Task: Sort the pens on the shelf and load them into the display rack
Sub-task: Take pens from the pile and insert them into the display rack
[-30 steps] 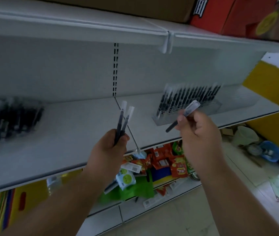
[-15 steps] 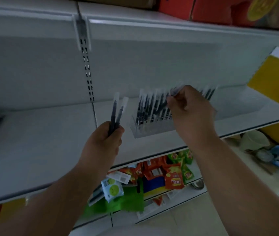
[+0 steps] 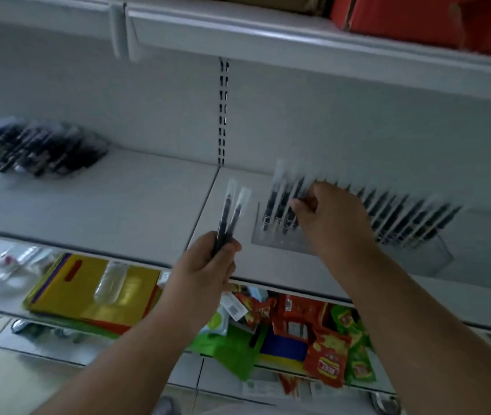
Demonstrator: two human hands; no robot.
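Nearest the camera, in front of the display rack (image 3: 283, 239) and to its left, the left hand (image 3: 205, 265) is clenched round the lower ends of two pens (image 3: 229, 214), their clear caps pointing up. The grip is low on the barrels, so the pair could splay or slip out if the hand tilts while attention is on the rack.

At the rack itself, the right hand (image 3: 328, 217) has its fingers curled in a pinch at the left-hand rows; it appears to grasp a pen (image 3: 296, 193) being seated there, though blur leaves the pen's outline uncertain. The racked pens (image 3: 402, 217) stand closely packed and slanted, so a push off line could miss the hole or knock neighbours askew. The rack sits loose on the shelf (image 3: 118, 205) and might slide back.

Far left of the rack lies the unsorted pile of pens (image 3: 34, 148), well apart from both hands.
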